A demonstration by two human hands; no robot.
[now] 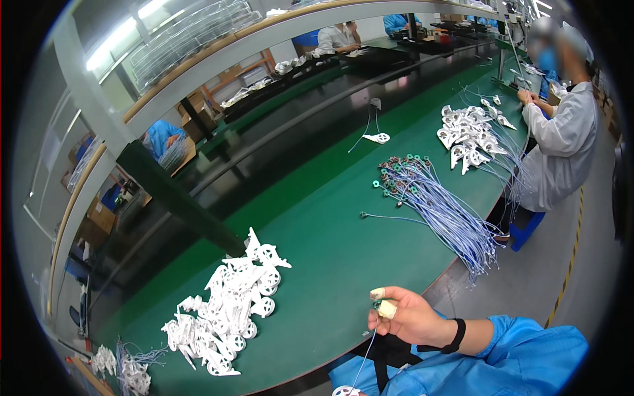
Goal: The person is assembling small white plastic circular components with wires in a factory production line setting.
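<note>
At the near edge of the green worktop [343, 264], the person's right hand [409, 317] is raised just above the surface, its taped fingers [386, 309] pinched around a small green ring part [378, 304] from which a thin pale wire [366, 353] hangs down toward the lap. Holding it up close probably lets the wire fall free instead of snagging on the bench. At the bottom edge a white plastic wheel piece [345, 391] shows where the wire ends; the left hand is likely under it, but it is cut off by the frame, so I cannot tell whether it is gripping or relaxed.

To the person's left lies a heap of white plastic wheel brackets [228, 310], within easy reach. Farther out to the right lies a bundle of blue-white wires [442, 211], their green ring ends fanned together at one side, so single leads can be drawn off. Beyond it sits a second pile of white brackets [472, 135], beside a co-worker in a white coat [561, 145] seated at the same worktop.
</note>
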